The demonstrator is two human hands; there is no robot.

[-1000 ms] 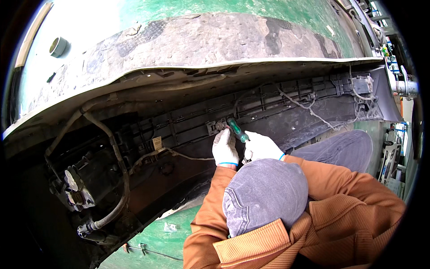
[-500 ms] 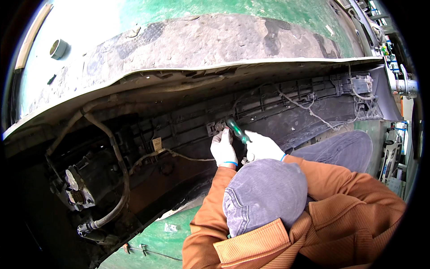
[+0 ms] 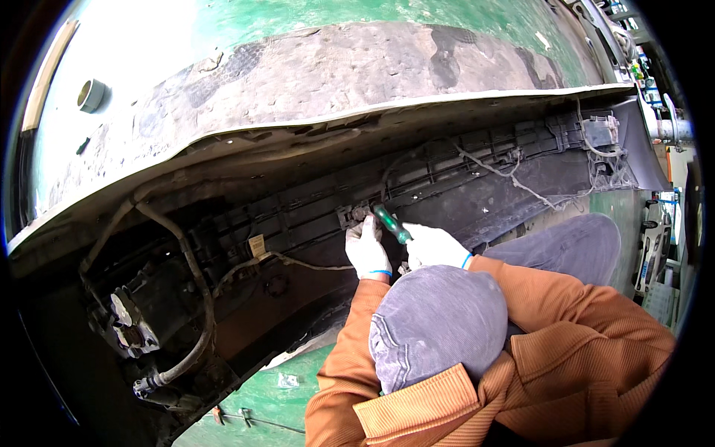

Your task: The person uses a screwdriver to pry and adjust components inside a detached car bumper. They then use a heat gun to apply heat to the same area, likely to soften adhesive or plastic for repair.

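A car bumper cover [image 3: 439,195] lies with its dark, dusty inner side up. In my gloved right hand [image 3: 434,247] is a screwdriver [image 3: 391,222] with a see-through green handle, tilted up and left toward a small dark fitting [image 3: 357,214] on the bumper's inner side. Whether the screwdriver's tip touches it is hidden. My left hand [image 3: 367,249], also in a white glove, is closed with thumb and fingertips at that fitting. A wiring harness [image 3: 316,262] with a pale tag [image 3: 257,246] runs left from beneath my left hand.
A thick hose [image 3: 197,276] and a dirty lamp-like unit [image 3: 134,320] sit at the bumper's left end. Thin wires [image 3: 514,179] lead to a boxy module [image 3: 599,132] at right. My bent knee [image 3: 439,324] is close below my hands. A tape roll [image 3: 91,96] stands beyond the bumper.
The view has shifted slightly. Both hands stay at the same fitting, and the screwdriver's handle has tilted a little. My grips look the same.
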